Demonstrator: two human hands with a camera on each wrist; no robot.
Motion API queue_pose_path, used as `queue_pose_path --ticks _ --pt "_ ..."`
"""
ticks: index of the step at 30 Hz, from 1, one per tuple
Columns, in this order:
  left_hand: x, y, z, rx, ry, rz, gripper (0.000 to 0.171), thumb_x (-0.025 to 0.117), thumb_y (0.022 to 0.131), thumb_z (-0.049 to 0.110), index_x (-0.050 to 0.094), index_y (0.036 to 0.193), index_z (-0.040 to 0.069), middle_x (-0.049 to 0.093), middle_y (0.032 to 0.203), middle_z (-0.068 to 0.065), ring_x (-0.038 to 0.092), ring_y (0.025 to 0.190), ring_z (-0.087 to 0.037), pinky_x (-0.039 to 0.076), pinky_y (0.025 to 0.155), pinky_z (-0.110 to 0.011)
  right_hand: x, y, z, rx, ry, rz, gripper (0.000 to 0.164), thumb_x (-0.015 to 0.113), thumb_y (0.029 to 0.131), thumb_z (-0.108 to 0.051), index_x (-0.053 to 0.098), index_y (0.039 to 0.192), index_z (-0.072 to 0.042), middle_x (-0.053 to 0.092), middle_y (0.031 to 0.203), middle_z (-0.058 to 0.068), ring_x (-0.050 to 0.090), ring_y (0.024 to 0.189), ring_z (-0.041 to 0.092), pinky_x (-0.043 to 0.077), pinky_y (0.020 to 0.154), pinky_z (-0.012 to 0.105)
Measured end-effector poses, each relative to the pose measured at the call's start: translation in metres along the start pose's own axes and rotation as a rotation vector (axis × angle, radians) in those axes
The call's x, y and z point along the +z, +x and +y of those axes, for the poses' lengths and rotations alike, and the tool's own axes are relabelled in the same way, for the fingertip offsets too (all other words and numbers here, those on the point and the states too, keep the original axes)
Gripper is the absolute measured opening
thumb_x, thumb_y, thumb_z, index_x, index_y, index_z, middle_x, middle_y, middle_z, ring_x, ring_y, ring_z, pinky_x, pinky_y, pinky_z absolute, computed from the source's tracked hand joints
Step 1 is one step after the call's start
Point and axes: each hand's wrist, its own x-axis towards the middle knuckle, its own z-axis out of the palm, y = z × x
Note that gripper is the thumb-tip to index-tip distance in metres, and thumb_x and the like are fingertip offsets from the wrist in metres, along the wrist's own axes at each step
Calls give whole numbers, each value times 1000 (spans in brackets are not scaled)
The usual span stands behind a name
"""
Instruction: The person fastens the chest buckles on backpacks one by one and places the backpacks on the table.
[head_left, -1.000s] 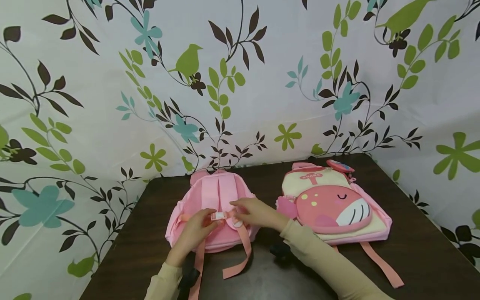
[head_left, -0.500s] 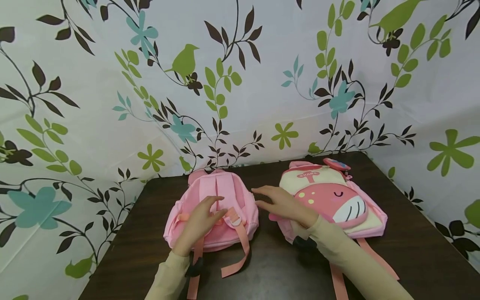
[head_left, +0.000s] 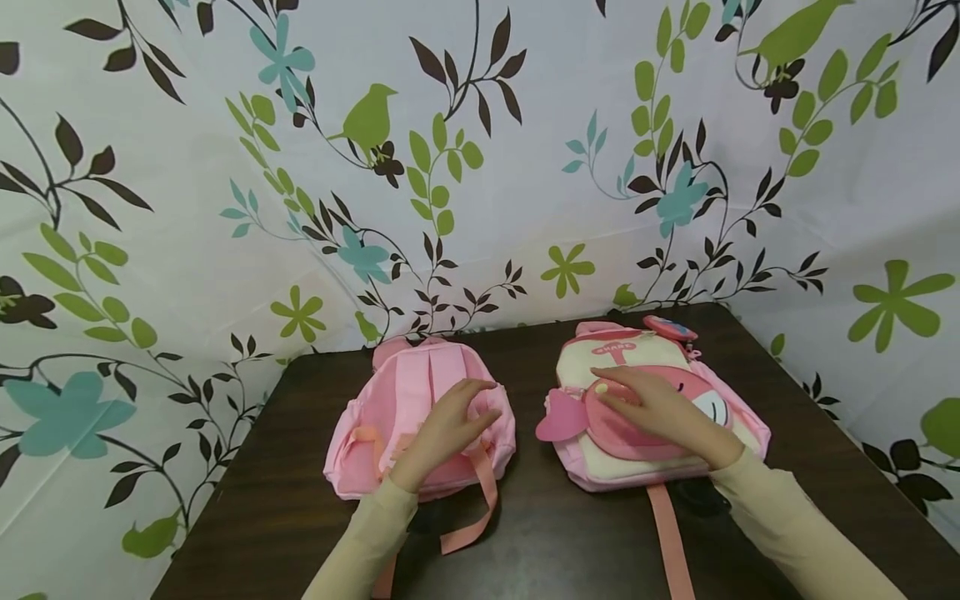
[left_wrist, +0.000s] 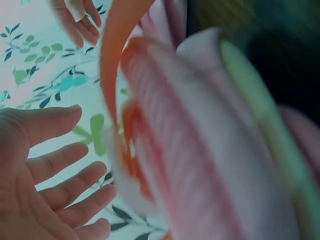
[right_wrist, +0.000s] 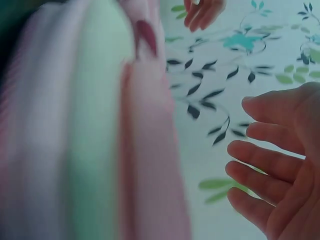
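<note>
A pink backpack [head_left: 375, 392] lies on the left with its shoulder straps facing up and salmon webbing ends trailing toward me. Above its strap side hovers my left hand [head_left: 450, 425], fingers spread and holding nothing; the left wrist view shows that palm [left_wrist: 45, 175] apart from the bag. To the right lies a second backpack [head_left: 600, 471], cream and pink with a whale-shaped front pocket [head_left: 630, 437]. Over this pocket is my right hand [head_left: 660, 408], its fingers extended with nothing in them. The right wrist view has the fingers [right_wrist: 265, 160] beside the blurred bag. My left hand hides the chest buckle.
Both bags lie on a dark wooden table [head_left: 517, 550]. A patterned curtain [head_left: 510, 192] with leaves and birds hangs right behind it. One salmon strap [head_left: 671, 542] runs from the right bag toward the near edge.
Both hands have let go of the chest strap buckle on the left backpack. The right hand has moved right, over the whale backpack; the left has shifted slightly right and up.
</note>
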Motion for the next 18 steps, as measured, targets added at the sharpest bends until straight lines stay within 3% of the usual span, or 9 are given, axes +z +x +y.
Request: queue_pose_path --ticks 6,10,15,18 --pt "20 6 4 97 36 -51 42 71 95 26 63 131 6 61 130 -11 58 121 -29 46 104 -46 -6 -31 20 -10 -9 67 47 70 96 -25 60 139 -9 64 133 10 58 123 33 47 99 57" --pt "31 7 8 108 39 -90 43 71 96 29 62 133 8 62 130 -9 58 121 -25 47 104 -43 -6 -45 27 -62 -41 103 46 72 94 -19 61 137 -8 66 129 9 63 109 23 55 88 39" --pt "44 9 14 136 57 -126 44 70 96 30 62 133 8 63 128 -7 60 118 -23 47 103 -37 -5 -53 31 -111 -60 123 49 76 91 -14 61 137 -7 66 130 9 62 112 24 45 92 13" --pt "51 11 16 170 71 -146 44 69 97 29 62 133 6 63 128 -9 60 118 -22 47 102 -36 -2 -55 31 -94 -76 104 51 76 91 -20 61 138 -8 64 134 10 60 120 30 43 97 14"
